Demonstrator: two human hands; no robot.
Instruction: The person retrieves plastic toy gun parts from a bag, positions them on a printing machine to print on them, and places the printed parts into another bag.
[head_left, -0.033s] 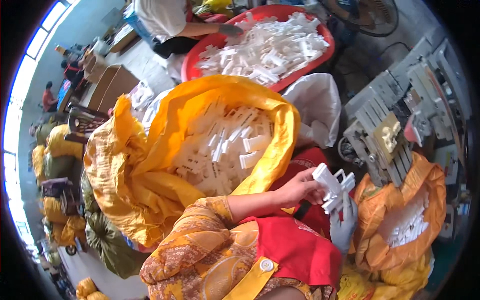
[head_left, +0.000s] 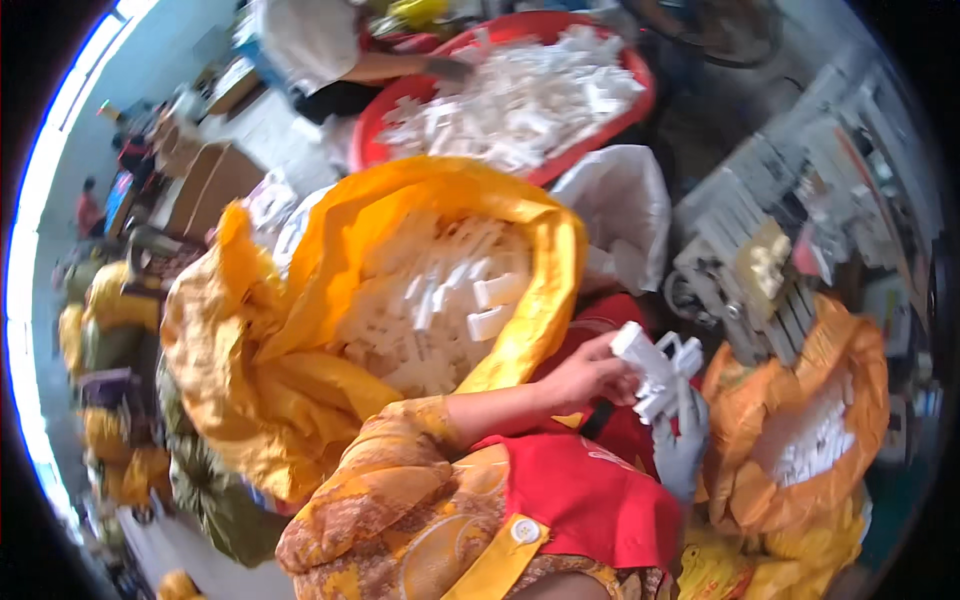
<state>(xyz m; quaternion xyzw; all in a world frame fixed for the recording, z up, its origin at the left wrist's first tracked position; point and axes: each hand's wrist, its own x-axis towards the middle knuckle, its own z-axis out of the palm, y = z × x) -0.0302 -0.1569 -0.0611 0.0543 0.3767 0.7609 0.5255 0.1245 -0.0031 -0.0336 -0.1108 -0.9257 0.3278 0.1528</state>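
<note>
My bare left hand (head_left: 590, 374) pinches one end of some white moulded plastic parts (head_left: 648, 366) in front of the red apron. From below, my right hand (head_left: 682, 446) in a grey glove grips the other end, fingers pressed along the parts. Whether this is one piece or several held together I cannot tell. Left of my hands gapes a yellow woven sack (head_left: 572, 262) with many white plastic pieces (head_left: 493, 292) in it. At the right, close to my gloved hand, stands an orange sack (head_left: 733, 470) with small white pieces (head_left: 812, 440) inside.
Beyond the yellow sack lies a red tub (head_left: 372, 150) heaped with white parts; a co-worker's gloved hand (head_left: 447, 68) reaches into it. A white bag (head_left: 640, 190) leans beside the tub. Metal machinery (head_left: 730, 285) stands at the right, a fan (head_left: 740, 35) behind. Full sacks (head_left: 105, 345) line the left.
The whole view has shifted slightly and become blurrier. Both hands keep the same grip on the white parts.
</note>
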